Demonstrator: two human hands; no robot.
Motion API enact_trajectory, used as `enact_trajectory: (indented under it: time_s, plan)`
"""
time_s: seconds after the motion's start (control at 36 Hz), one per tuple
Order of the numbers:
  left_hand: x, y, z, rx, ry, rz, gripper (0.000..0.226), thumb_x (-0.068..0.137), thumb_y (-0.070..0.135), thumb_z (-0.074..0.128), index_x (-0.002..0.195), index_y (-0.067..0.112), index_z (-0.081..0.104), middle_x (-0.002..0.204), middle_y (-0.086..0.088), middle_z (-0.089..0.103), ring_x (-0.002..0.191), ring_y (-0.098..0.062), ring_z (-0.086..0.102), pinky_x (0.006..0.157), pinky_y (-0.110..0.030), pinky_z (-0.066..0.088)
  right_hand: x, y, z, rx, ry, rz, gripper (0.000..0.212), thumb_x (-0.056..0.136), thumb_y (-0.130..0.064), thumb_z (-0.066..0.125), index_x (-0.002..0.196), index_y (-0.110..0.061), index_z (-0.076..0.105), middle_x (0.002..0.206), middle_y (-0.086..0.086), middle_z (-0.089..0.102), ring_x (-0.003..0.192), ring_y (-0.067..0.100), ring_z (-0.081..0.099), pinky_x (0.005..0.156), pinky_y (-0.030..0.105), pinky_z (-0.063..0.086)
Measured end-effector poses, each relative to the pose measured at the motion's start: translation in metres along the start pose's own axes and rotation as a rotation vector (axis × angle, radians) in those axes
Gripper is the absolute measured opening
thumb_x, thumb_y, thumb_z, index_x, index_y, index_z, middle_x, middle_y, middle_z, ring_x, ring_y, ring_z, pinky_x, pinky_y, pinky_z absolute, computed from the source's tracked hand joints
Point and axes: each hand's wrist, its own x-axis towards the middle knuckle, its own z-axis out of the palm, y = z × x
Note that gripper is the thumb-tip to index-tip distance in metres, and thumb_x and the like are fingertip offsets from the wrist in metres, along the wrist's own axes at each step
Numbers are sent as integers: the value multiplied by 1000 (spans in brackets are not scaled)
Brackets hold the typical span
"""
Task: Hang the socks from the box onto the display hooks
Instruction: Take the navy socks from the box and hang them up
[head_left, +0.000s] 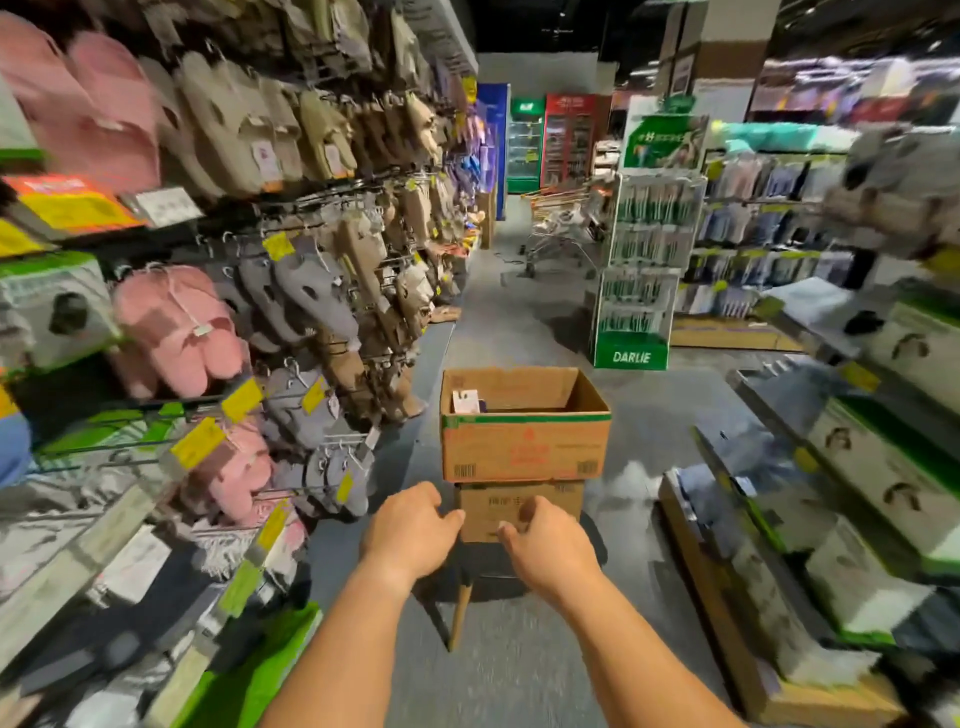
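Observation:
An open brown cardboard box (524, 447) sits on a second, smaller box (488, 512), both stacked on a dark stool (462, 608) in the aisle ahead of me. Inside the top box, at its left, a white-carded sock pack (466, 401) shows. My left hand (410, 530) and my right hand (545, 540) are held out in front of the lower box, fingers loosely curled, holding nothing and apart from the boxes. The display hooks (332, 441) on the left wall carry pink, grey and beige slippers.
Shelves of boxed goods (883, 467) line the right side. A green DARLIE stand (631, 312) stands further down the aisle on the right, with a shopping cart (556, 234) behind it. Grey floor runs between the racks.

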Motion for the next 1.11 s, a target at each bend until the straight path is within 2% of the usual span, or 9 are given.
enact_trajectory:
  time_s: [0.14,0.22,0.39,0.53,0.69,0.86,0.97,1.03,1.11]
  plan:
    - [85,20,6,6,1,-47,32,96,52,55,114,25,58,119,1,67,114,-28,60,88,-35,50,97,-4,-13,-8,-40,-19,32,97,-44,52,116,-18,53,117,6,64,108,26,61,84,33,50]
    - [132,24,11,21,-16,-73,34,96,51,55,117,23,59,119,1,67,116,-28,60,86,-33,47,147,-9,-13,-26,-83,-39,29,98,-41,52,114,-17,52,117,7,64,108,27,61,78,30,44]
    - [238,19,25,-27,-23,-94,29,95,49,59,99,20,61,103,0,69,106,-28,64,83,-35,50,249,-19,-3,-28,-99,-37,32,97,-41,54,117,-16,55,115,6,67,107,26,63,90,36,53]
    - [329,13,31,15,-97,-62,28,97,47,56,93,19,55,108,-7,69,107,-32,62,82,-37,50,332,-26,5,-50,-77,13,32,98,-41,52,118,-15,55,115,10,67,107,29,64,84,33,50]
    - [429,9,33,39,-166,-98,34,98,44,54,119,17,58,126,-8,64,116,-30,59,89,-34,49,418,-37,6,6,-90,86,37,98,-43,52,124,-17,55,116,6,66,104,22,63,84,31,50]
    - [485,9,51,-16,-186,-192,38,97,42,56,126,19,53,128,-8,62,119,-29,58,88,-34,47,488,-33,21,-39,-259,160,40,98,-45,53,124,-13,54,119,7,64,106,23,62,88,33,51]
    - [515,0,71,-22,-188,-278,59,92,44,61,141,16,45,138,-12,55,126,-33,55,99,-39,48,538,-28,40,-62,-396,172,46,97,-46,52,123,-8,56,121,13,65,109,27,61,84,33,47]
    - [527,-3,78,-25,-196,-320,59,92,44,61,140,13,46,137,-14,55,125,-35,55,98,-39,48,558,-28,50,-66,-462,171,48,97,-46,54,123,-6,58,122,14,65,111,29,61,85,32,46]
    - [539,-6,91,-35,-236,-364,53,90,46,61,130,12,53,130,-15,59,119,-36,58,95,-39,49,583,-23,69,35,-559,183,40,95,-33,63,125,-7,61,121,13,66,108,28,63,81,30,48]
